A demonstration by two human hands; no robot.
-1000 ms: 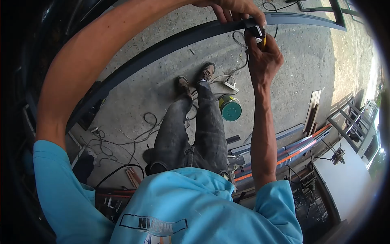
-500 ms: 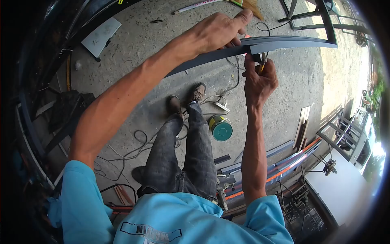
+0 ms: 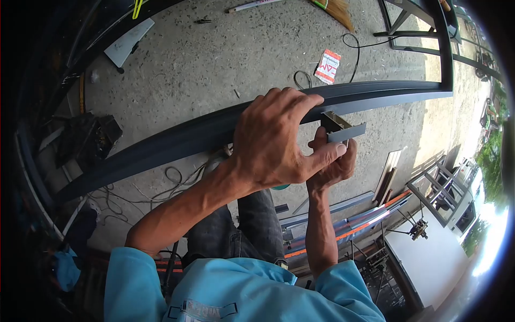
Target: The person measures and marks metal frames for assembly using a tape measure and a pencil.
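Observation:
A long dark grey metal profile point(image 3: 177, 134) crosses the view and joins a corner of a frame at the right. My left hand point(image 3: 273, 139) is spread over the near side of the profile, its thumb reaching to a short grey metal piece point(image 3: 347, 132). Below that piece, my right hand point(image 3: 335, 166) has its fingers closed round the piece's near end. The short piece has a channel-like shape with an open end, and it sits just on the near side of the profile. Part of my right hand is hidden behind my left thumb.
On the concrete floor lie a red and white printed sheet point(image 3: 328, 66), a broom point(image 3: 338, 13) and black cables point(image 3: 174, 180). Metal bars point(image 3: 343, 225) lie at the lower right. A metal frame point(image 3: 448, 190) stands at the far right, a pale board point(image 3: 432, 252) nearer.
My left hand has come down and nearer to my body, its thumb now at the short piece. My right hand has moved the piece off the profile toward me. The printed sheet is now uncovered.

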